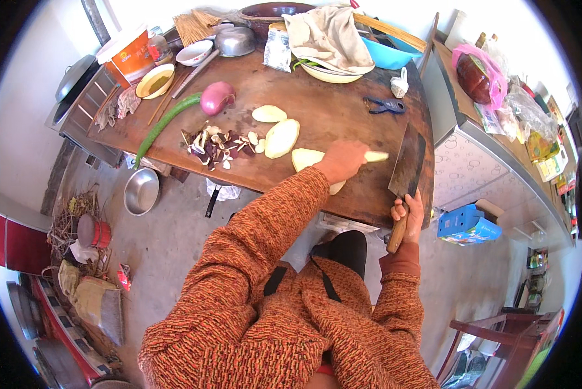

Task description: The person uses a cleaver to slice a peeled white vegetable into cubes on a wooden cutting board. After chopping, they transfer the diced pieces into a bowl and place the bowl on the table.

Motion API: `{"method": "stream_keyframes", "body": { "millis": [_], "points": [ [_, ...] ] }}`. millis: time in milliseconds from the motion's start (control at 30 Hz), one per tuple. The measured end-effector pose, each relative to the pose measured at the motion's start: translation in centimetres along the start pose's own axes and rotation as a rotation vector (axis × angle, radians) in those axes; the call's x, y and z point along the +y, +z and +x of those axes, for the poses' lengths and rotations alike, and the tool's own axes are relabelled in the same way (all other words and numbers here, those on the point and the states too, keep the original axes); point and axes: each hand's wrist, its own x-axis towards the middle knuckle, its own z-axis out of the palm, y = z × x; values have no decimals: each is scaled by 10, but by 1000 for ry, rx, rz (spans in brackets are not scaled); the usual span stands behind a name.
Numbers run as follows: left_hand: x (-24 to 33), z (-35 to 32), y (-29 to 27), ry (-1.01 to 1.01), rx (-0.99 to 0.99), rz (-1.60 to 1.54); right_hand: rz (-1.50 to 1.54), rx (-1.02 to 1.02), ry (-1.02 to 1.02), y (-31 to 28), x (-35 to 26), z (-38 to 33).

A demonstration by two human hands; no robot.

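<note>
My right hand is closed round the wooden handle of a wide cleaver, its dark blade upright over the table's right side. Bent over peeled potato on the board-like tabletop, my left hand has its fingers closed on a pale potato piece that sticks out toward the blade. Another cut potato piece shows at that hand's left edge; the rest is hidden under the palm. Farther left lie a potato half and a smaller potato piece, beside a heap of dark-and-white chopped pieces.
A purple eggplant-like vegetable and a long green vegetable lie at left. Blue-handled pliers and a garlic bulb are at far right. Behind stands a cloth-covered bowl. A metal basin sits on the floor.
</note>
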Motion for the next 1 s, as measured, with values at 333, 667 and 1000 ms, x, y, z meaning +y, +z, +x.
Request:
{"method": "stream_keyframes", "body": {
  "millis": [333,667,1000],
  "points": [
    [-103,-46,-124,-535,395,-905,3,21,14,-2,0,-1],
    [-136,-84,-90,-761,241,-288,18,14,20,-6,1,2],
    [-110,-91,-44,-450,372,29,37,-33,12,-11,3,4]
  ]
}}
